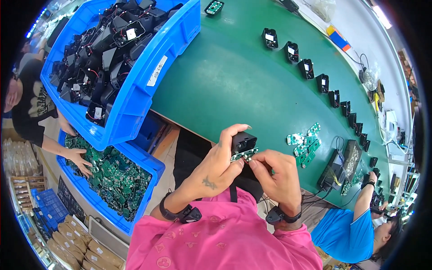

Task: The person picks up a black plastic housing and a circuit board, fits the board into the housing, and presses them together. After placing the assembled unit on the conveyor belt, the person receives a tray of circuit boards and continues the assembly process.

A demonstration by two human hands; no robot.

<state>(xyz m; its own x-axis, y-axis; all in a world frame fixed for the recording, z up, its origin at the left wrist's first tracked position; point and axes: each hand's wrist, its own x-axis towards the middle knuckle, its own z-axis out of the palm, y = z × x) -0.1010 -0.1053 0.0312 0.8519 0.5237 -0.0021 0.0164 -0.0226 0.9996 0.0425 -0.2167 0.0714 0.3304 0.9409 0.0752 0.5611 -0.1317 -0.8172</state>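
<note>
The green table [211, 76] stretches wide between the blue bin [139, 99] and a row of shells [334, 99], while at its near edge your curled left hand [220, 159] grips a black housing [243, 140], your right hand [276, 173] pinching the circuit board [238, 156] against it.

- A white rectangular label [157, 71] was stuck on the right outer wall of the large blue bin [128, 114] at the far left; it bore bold dark characters, tilted along the wall.
- A black shirt [33, 118] on a person at the left carried pale, slanted lettering across its front, too distorted to read.
- A pink shirt [265, 243] at the near middle showed scattered small emblems, some round, some diamond-shaped.
- White patches like stickers sat in several black housings [269, 38] along the right of the green table [216, 81]; any print there was too small to tell.
</note>
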